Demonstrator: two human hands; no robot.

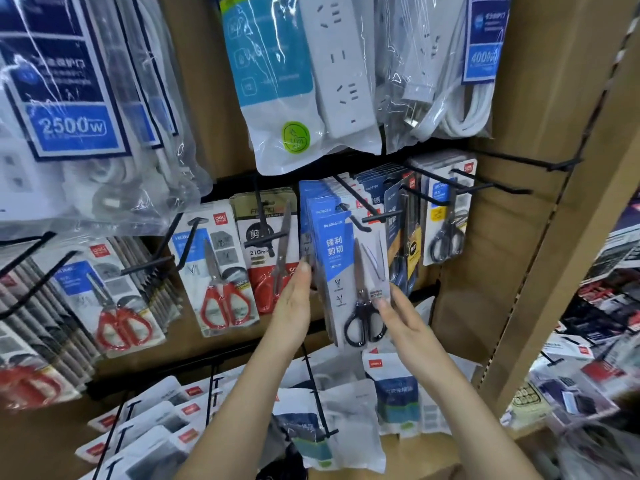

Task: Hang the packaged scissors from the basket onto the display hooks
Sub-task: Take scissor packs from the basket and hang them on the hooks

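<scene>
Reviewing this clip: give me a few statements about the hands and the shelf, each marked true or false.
1. The left hand and the right hand both touch the blue scissors pack. True.
2. Its scissors are red-handled. False: the handles are black.
3. Power strips hang above the scissors row. True.
4. The far-right hook is loaded with packs. False: it is bare.

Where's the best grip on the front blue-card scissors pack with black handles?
Probably pinch the card's two long side edges at mid-height, coming from the front and below. The blue-card pack hangs from its hook, so the top is taken, and the black handles bulge low at centre; the flat edges are free.
</scene>
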